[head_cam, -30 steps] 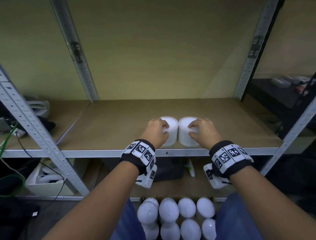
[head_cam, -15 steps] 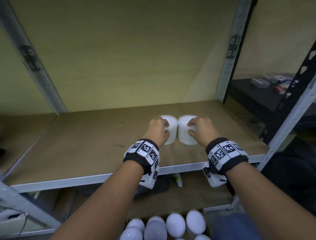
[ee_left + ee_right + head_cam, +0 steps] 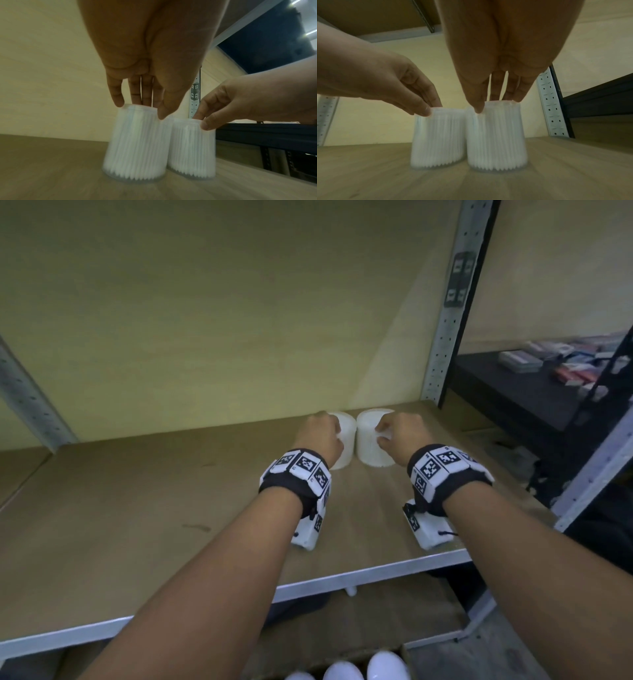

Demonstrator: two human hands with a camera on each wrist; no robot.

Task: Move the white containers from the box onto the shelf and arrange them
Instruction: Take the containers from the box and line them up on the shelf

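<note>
Two white ribbed containers stand upright side by side on the wooden shelf (image 3: pixel 137 525), close to its back wall. My left hand (image 3: pixel 320 436) pinches the top rim of the left container (image 3: pixel 344 440) between thumb and fingers, as the left wrist view shows: left hand (image 3: pixel 139 109), left container (image 3: pixel 135 146). My right hand (image 3: pixel 400 436) grips the top of the right container (image 3: pixel 368 446) the same way; in the right wrist view the right hand (image 3: pixel 498 104) is on the right container (image 3: pixel 496 136). The containers almost touch. More white containers (image 3: pixel 387 667) sit in the cardboard box below.
A perforated metal upright (image 3: pixel 445 337) rises at the shelf's back right corner. Beyond it a dark shelf (image 3: pixel 548 378) carries small packets. The shelf's metal front rail (image 3: pixel 342 580) runs under my forearms. Bare board stretches left of the containers.
Both hands have carried the two containers from near the front edge back toward the rear wall and to the right. The grips have stayed the same.
</note>
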